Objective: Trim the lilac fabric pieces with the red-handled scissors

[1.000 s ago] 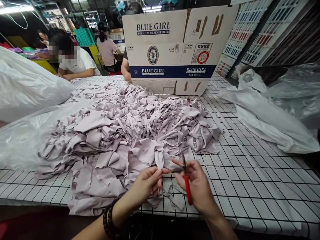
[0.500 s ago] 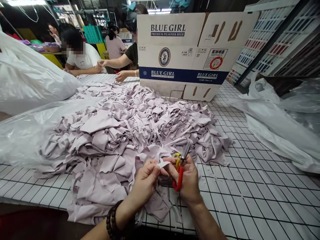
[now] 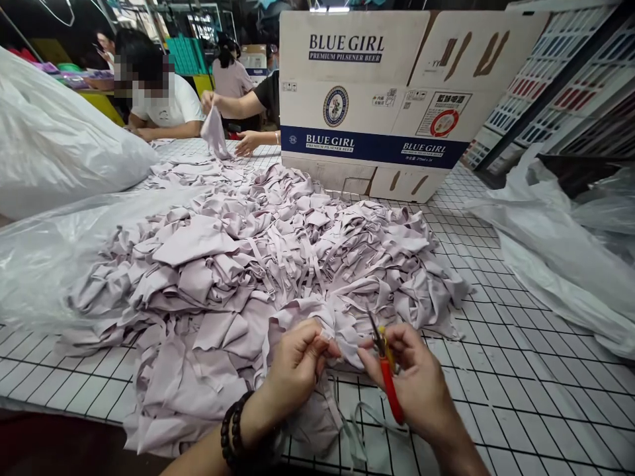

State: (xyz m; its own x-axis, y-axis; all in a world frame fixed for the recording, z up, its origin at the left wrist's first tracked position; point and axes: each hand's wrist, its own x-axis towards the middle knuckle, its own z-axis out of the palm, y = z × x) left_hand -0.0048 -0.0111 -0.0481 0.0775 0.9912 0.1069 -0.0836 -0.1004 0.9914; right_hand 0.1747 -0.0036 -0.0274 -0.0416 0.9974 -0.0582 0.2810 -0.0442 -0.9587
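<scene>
A big heap of pale lilac fabric pieces and straps (image 3: 258,264) covers the white gridded table (image 3: 496,396). My left hand (image 3: 295,367), with a dark bead bracelet at the wrist, pinches one lilac piece (image 3: 342,330) at the near edge of the heap. My right hand (image 3: 414,373) grips red-handled thread snips (image 3: 387,370), their blades pointing up and left toward that piece. Both hands sit close together at the table's front edge.
A tall Blue Girl beer carton (image 3: 377,99) stands at the back of the table. Clear plastic bags lie at the left (image 3: 64,145) and right (image 3: 560,258). A co-worker's hand (image 3: 211,106) lifts a fabric piece at the far end, beside a seated person (image 3: 159,99).
The snips in my right hand turned from blades up and right to blades up and left, and my hands moved slightly apart. A co-worker at the far end lifted a fabric piece.
</scene>
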